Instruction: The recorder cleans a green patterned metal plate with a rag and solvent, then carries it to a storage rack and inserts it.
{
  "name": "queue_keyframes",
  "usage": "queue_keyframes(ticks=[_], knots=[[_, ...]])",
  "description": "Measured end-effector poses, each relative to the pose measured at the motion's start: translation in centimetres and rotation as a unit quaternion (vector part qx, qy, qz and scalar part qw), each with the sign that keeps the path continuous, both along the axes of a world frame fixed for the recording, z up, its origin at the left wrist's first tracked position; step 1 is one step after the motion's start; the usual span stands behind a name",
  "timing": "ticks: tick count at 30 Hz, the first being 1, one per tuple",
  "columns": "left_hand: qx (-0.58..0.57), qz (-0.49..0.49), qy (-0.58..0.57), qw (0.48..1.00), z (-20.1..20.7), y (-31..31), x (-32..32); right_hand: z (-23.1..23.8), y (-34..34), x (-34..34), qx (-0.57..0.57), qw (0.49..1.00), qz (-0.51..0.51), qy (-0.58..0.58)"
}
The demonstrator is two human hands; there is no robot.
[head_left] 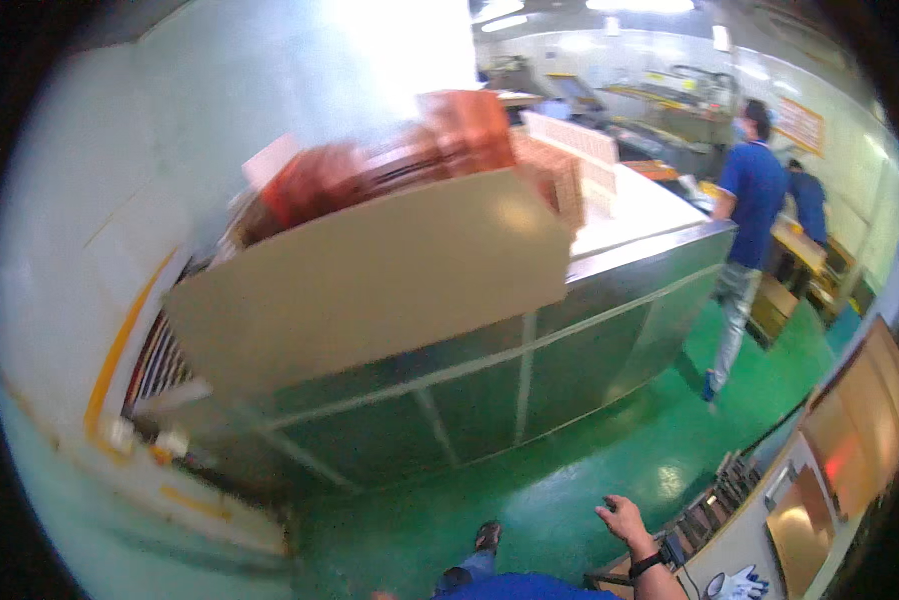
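Note:
My right hand point(625, 522) hangs over the green floor, with a dark band on its wrist. Its thumb and forefinger stand a little apart, and I see nothing held between them. The nearest thing to it is a row of dark metal pieces point(715, 505) along a bench at the right. Of my left hand point(384, 596) only a sliver of skin shows at the lower edge; its fingers are hidden.
A long metal-sided counter point(480, 400) stands ahead, with a large tan board point(390, 280) leaning on it and blurred orange-red bundles point(400, 165) behind. Copper-coloured sheets point(860, 420) and a glove point(738, 584) lie at the right. A person in blue point(753, 190) walks at the counter's far end; another point(808, 203) bends beyond.

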State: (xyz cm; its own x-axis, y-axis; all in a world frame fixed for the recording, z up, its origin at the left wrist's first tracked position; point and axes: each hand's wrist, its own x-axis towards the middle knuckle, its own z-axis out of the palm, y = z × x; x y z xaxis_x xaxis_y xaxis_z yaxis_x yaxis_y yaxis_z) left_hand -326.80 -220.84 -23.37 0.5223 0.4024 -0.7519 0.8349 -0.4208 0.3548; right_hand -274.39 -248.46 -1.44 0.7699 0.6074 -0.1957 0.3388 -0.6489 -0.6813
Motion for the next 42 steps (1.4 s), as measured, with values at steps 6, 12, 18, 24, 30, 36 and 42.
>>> queue_keyframes(ticks=[6,12,18,24,30,36,42], knots=[[-0.065,0.203,-0.066,0.975,2.4,12.0,17.7,2.0,4.2,7.3,0.029,0.997,-0.064,-0.035],[-0.108,0.284,-0.156,0.94,6.7,17.4,37.1,5.0,7.7,18.6,0.077,0.983,-0.091,-0.137],[-0.049,0.119,-0.235,0.964,3.6,18.1,45.8,11.6,12.0,34.1,0.197,0.937,-0.061,-0.282],[0.069,0.007,-0.153,0.986,9.4,11.6,60.5,18.2,10.9,50.3,0.211,0.896,-0.018,-0.391],[0.15,-0.105,-0.441,0.879,27.3,0.9,82.0,21.3,12.9,63.6,0.188,0.875,0.059,-0.442],[0.209,-0.193,-0.633,0.72,42.3,-4.7,101.1,16.8,11.5,71.0,0.162,0.862,0.128,-0.462],[0.372,-0.139,-0.573,0.716,41.9,-6.0,112.1,14.9,7.6,77.5,0.213,0.85,0.246,-0.414]])
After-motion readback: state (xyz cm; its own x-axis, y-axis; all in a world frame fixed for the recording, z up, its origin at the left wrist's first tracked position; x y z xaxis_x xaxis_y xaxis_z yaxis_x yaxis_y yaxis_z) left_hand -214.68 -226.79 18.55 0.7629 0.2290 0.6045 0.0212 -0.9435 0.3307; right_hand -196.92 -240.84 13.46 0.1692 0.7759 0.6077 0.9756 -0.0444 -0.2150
